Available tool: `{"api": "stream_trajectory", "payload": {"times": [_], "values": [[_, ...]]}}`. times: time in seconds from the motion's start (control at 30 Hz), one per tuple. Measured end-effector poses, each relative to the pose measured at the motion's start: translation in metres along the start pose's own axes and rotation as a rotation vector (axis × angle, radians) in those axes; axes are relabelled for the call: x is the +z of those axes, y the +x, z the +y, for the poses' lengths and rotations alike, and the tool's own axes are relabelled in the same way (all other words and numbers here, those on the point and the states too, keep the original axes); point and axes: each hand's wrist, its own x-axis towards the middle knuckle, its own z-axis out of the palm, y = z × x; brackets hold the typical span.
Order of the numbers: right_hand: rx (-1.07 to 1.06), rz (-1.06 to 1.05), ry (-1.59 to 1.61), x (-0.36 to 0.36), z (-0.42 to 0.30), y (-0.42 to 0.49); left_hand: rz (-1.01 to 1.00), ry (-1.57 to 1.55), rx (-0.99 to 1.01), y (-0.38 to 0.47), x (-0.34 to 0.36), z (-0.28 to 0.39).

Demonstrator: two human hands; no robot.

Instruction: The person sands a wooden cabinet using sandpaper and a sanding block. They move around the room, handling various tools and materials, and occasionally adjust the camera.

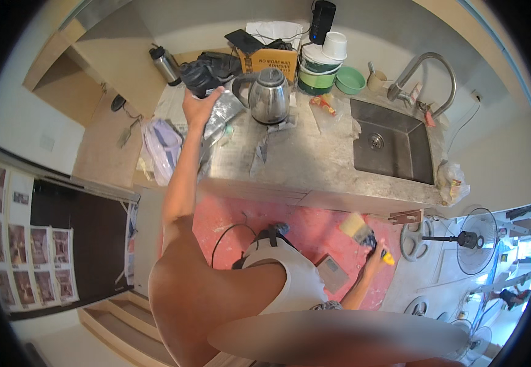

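Note:
My left hand (200,108) reaches over the stone-look countertop (302,160) and grips a dark black object (198,79), whose exact kind I cannot tell. Beneath that hand lies a shiny silver plastic pouch (223,112). A stainless steel electric kettle (270,98) with a black handle stands just to the right. Low on my right side, above the red floor (311,220), my right hand (375,258) holds a wide paintbrush (359,229) with pale bristles and a yellow handle end. The bristles point up and left, apart from the cabinet front.
A steel sink (391,142) with a curved faucet (449,87) is set into the counter's right. Along the back stand a steel flask (167,66), a cardboard box (270,62), stacked buckets (319,75) and a green basin (350,81). A pedestal fan (476,241) stands at right.

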Motion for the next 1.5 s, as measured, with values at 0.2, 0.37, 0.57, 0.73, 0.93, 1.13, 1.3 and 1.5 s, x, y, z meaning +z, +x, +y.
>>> {"api": "stream_trajectory", "payload": {"times": [0.2, 0.37, 0.57, 0.73, 0.93, 1.13, 1.3, 1.5], "values": [[0.315, -0.338, 0.441, 0.143, -0.002, 0.022, 0.126, 0.230, -0.194, 0.110, 0.016, -0.083], [0.417, -0.347, 0.494, 0.174, 0.016, 0.030, 0.088, 0.356, -0.350, 0.128, 0.041, -0.129], [0.522, -0.403, 0.493, 0.197, 0.025, 0.030, 0.051, 0.420, -0.340, 0.134, 0.044, -0.153], [0.589, -0.563, 0.446, 0.230, 0.030, 0.035, -0.013, 0.503, -0.234, 0.140, 0.030, -0.194], [-0.072, -0.662, -0.186, 0.238, 0.072, 0.070, -0.026, 0.448, -0.386, 0.078, 0.024, -0.145], [-0.500, -0.654, -0.216, 0.256, 0.081, 0.058, -0.133, 0.136, -0.243, -0.070, 0.059, -0.144], [-0.623, -0.400, -0.374, 0.208, 0.065, 0.058, -0.150, -0.015, 0.142, -0.146, 0.055, -0.061], [-0.528, -0.172, -0.615, 0.102, 0.072, -0.013, -0.848, 0.264, 0.092, -0.283, -0.017, -0.100]]}}
